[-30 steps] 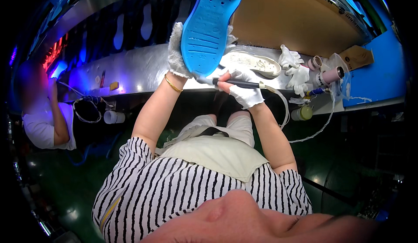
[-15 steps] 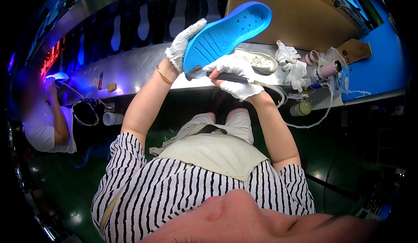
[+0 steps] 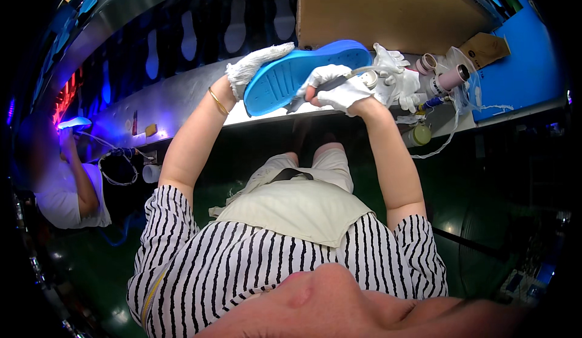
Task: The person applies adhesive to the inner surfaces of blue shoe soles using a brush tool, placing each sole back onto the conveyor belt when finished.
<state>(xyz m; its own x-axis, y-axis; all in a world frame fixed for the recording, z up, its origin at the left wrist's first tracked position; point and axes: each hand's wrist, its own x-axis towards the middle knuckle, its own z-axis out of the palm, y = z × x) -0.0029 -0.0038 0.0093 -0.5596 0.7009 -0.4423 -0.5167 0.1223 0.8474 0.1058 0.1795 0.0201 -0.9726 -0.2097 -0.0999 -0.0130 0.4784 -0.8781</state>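
My left hand (image 3: pixel 257 65), in a white knit glove, is closed round the far left edge of a blue shoe sole (image 3: pixel 273 86). The sole is tilted, its grooved and dimpled inner face showing. In my right hand (image 3: pixel 345 92), gloved with bare fingertips, is a dark-handled brush (image 3: pixel 330 83) with a pale tube running from its back end. Its tip is at the near edge of the sole; whether it touches cannot be made out. A white sole (image 3: pixel 368 78) on the bench is mostly hidden behind my right hand.
White gloves (image 3: pixel 403 83), pink bottles (image 3: pixel 453 78) and a green-lidded jar (image 3: pixel 419 135) stand to the right. Behind rises a cardboard sheet (image 3: pixel 388 10); a blue panel (image 3: pixel 527 71) is far right. At left, another person's hand (image 3: pixel 66 141) holds a lit sole. A yellow block (image 3: pixel 151 130) lies on the bench.
The blue sole has come lower and nearer, and its face is tipped flatter. My right hand and the brush have moved slightly right and up, now covering more of the white sole.
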